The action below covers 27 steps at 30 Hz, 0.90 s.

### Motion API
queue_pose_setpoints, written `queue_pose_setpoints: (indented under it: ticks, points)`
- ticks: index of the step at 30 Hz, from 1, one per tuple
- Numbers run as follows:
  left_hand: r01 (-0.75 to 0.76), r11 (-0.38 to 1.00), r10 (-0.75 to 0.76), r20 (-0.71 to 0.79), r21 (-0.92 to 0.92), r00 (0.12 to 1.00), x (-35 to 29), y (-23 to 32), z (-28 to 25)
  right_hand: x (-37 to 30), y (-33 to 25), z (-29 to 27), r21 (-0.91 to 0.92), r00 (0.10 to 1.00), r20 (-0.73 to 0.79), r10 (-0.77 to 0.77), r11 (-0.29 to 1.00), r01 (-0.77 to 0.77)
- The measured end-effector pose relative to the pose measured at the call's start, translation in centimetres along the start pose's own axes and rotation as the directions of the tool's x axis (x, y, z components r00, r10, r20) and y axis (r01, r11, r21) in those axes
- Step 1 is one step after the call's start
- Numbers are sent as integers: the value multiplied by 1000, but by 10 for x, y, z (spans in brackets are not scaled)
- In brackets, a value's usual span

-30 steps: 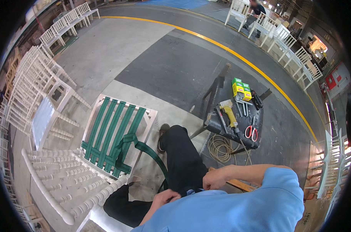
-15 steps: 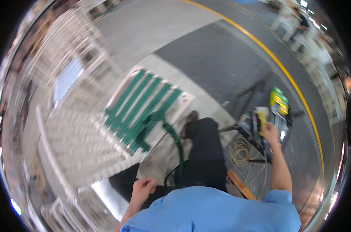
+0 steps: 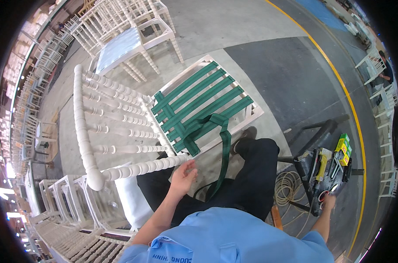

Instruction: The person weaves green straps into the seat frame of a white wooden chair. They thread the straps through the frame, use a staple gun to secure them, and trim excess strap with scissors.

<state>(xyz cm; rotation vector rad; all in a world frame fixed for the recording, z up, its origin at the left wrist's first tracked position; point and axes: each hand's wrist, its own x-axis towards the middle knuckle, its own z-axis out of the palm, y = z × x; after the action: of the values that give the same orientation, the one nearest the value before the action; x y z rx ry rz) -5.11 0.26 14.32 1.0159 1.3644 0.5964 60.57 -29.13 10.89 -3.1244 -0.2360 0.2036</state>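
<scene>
A white chair with turned, beaded spindles [image 3: 120, 130] lies tipped before me, its backrest to the left. Green webbing straps [image 3: 207, 97] run across its seat frame, with one short strap woven crosswise near the backrest. The loose end of the webbing [image 3: 225, 144] hangs over the near side toward my lap. By the seat's near corner is my left hand [image 3: 184, 178], empty, with thumb and fingers apart. On the right, my right hand [image 3: 328, 201] closes on red-handled scissors [image 3: 323, 195] at the near end of a dark tool stand [image 3: 305, 165]; its fingers are partly hidden.
The stand also holds a yellow-handled tool [image 3: 323, 167] and a green-and-yellow box [image 3: 343, 150]. A coiled hose [image 3: 288, 188] lies beside it. White chairs [image 3: 128, 41] stand at the far left, and more chair frames [image 3: 72, 197] at the near left. A yellow floor line [image 3: 339, 79] curves past the right.
My right hand has moved from beside the yellow-handled tool to the scissors, nearer me. My left hand has risen toward the chair seat. The view has shifted, and the chair appears sharper.
</scene>
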Motion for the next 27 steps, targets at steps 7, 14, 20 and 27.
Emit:
queue_pose_setpoints:
  ticks: [7, 14, 20, 27]
  points:
    - [-203, 957, 245, -205, 206, 948, 60, -10, 15, -40, 22, 16, 214, 998, -11, -66, 975, 66]
    - [-59, 946, 247, -593, 318, 766, 167, -6, 10, -41, -15, -48, 862, 980, 194, -49, 485, -147]
    - [284, 923, -127, -491, 261, 862, 170, 9, -4, -170, -226, -69, 820, 466, 176, -867, 391, 418]
    - [168, 977, -107, -376, 134, 920, 150, 47, 10, -280, -405, -10, 317, -395, 183, -900, -326, 891]
